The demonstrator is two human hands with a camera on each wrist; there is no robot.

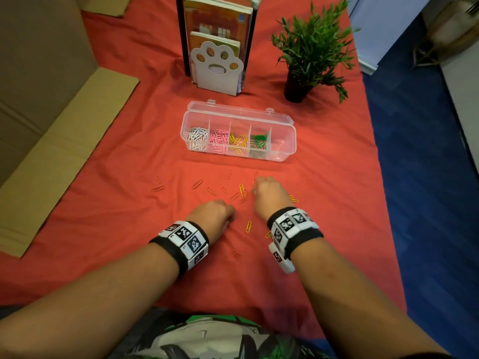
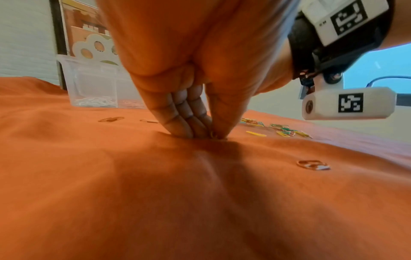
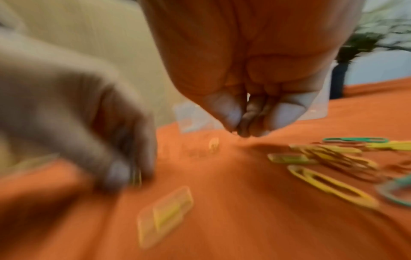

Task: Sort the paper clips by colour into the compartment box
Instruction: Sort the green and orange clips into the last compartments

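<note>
Item: compartment box point(image 1: 281, 141), lid open, beyond both hands so sorted clips drop in; white, pink, yellow, green filled left to right, rightmost bay looks empty

Left hand point(image 1: 212, 212): I read fingertips point(image 2: 195, 129) pinching a yellow clip point(image 2: 212, 134) off the red cloth point(image 1: 116, 229)

Right hand point(image 1: 269, 191): fingers bunched downward; contents I cannot tell

Loose clips point(image 1: 223, 188) scattered between hands and box; plant point(image 1: 311, 47), bookend point(image 1: 216, 66) behind, nothing obstructing

The red-clothed surface point(image 1: 324, 203) carries the open compartment box point(image 1: 282, 149), scattered paper clips point(image 1: 220, 189), a potted plant point(image 1: 308, 51), a paw-shaped bookend point(image 1: 216, 67) and flattened cardboard point(image 1: 64, 156).
</note>
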